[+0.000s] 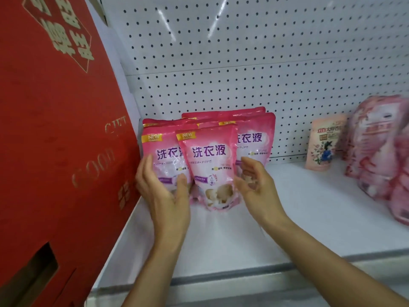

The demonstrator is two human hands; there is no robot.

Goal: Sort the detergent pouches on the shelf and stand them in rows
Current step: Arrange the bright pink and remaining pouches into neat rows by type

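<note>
Several pink detergent pouches with purple lettering stand bunched at the back left of the white shelf [254,229]. The front pouch [210,165] stands upright, slightly tilted, between my two hands. My left hand [163,189] lies against the left-hand pouch [162,156], thumb by the front pouch's left edge, fingers relaxed. My right hand [254,182] hovers beside the front pouch's right edge with fingers loosely curled, holding nothing. Another pouch [254,140] stands behind on the right, and more stand behind those.
A large red gift box [55,140] with gold lettering walls off the left side. A pale pink pouch [324,145] leans on the pegboard back wall [221,63] at right. Blurred pink packs [380,151] crowd the far right.
</note>
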